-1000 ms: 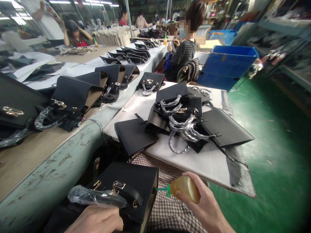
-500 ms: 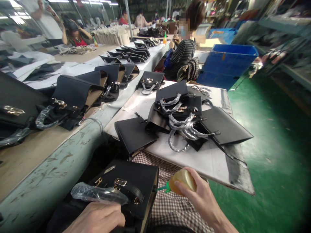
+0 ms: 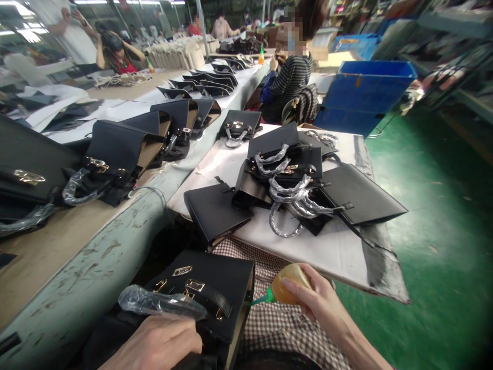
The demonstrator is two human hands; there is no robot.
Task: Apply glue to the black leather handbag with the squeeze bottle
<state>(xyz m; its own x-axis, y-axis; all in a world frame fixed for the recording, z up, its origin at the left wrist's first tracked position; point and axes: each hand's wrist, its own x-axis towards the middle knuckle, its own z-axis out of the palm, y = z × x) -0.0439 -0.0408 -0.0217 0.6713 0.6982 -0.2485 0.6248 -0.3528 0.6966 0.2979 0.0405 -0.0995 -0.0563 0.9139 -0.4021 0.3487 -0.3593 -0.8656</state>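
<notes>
Here the black handbag (image 3: 208, 293) sits on the person's lap at the bottom of the view, hemmed between the long pale-green worktop edge (image 3: 96, 267) on the left and the white-covered worktop (image 3: 327, 252) ahead; open room lies only to the right, over the green floor (image 3: 442, 231). Left hand (image 3: 157, 341) rests palm-down on the bag's near side, fingers together and curled over it, just below the plastic-wrapped handle (image 3: 162, 304). Right hand (image 3: 319, 303) reaches in from the right, fingers clamped around an amber squeeze bottle (image 3: 288, 285), its green nozzle (image 3: 264, 299) pointing left and meeting the bag's right edge. A pile of black bags (image 3: 292, 185) lies on the white worktop, well apart from both hands. Against the frame one second earlier: nozzle tip closer to the bag edge, bag turned slightly, both hands shifted a little right.
</notes>
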